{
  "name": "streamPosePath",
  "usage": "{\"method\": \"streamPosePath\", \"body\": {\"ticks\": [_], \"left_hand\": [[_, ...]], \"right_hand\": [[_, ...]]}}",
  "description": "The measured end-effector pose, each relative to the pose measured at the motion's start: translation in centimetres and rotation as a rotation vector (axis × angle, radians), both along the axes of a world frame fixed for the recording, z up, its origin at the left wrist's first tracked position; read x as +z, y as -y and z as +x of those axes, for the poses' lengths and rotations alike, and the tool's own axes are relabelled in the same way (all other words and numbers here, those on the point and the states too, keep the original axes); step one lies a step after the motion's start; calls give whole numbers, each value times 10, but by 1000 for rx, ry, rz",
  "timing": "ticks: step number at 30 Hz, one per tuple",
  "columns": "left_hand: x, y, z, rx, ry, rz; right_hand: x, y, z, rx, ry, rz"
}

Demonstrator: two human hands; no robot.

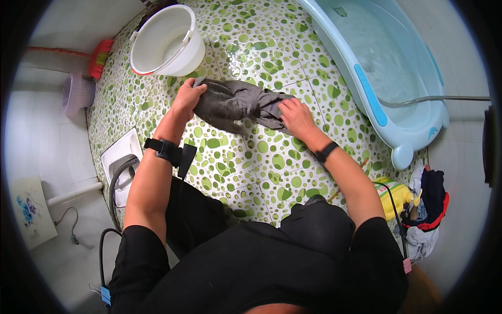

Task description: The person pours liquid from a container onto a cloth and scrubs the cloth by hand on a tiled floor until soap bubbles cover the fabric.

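A dark grey garment is stretched between my two hands above the green-and-white patterned floor. It looks damp and bunches up toward its right end. My left hand is closed on its left end, thumb on top. At the right end, the fingers of my right hand are curled onto the bunched fabric. A loose flap of the cloth hangs toward me at its middle. Just beyond my left hand stands a white bucket with a handle, its inside pale.
A light blue baby bathtub holds water at the right, with a hose over its rim. Below it are a yellow jug and piled clothes. At left are a squat toilet, a lilac basket and a red-and-green object.
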State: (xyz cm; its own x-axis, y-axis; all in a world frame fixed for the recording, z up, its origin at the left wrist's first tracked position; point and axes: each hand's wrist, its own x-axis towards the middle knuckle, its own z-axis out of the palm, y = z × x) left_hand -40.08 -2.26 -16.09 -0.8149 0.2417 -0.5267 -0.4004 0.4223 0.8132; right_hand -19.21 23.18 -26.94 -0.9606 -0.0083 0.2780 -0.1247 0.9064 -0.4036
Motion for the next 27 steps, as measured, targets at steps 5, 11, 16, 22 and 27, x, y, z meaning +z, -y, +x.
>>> {"method": "streamPosePath", "body": {"ticks": [5,11,16,22,27], "left_hand": [[-7,33,-14,-243,-417,-566],[-19,114,-31,-410,-325,-1084],[-53,87,-32,-518,-276,-666],[-59,40,-5,-822,-317,-530],[-48,24,28,-985,-153,-407]], "right_hand": [[-10,10,-47,-109,364,139],[46,13,-2,261,998,240],[47,-1,-8,93,973,189],[-12,51,-66,-48,662,221],[-30,61,-81,-25,688,-206]]}}
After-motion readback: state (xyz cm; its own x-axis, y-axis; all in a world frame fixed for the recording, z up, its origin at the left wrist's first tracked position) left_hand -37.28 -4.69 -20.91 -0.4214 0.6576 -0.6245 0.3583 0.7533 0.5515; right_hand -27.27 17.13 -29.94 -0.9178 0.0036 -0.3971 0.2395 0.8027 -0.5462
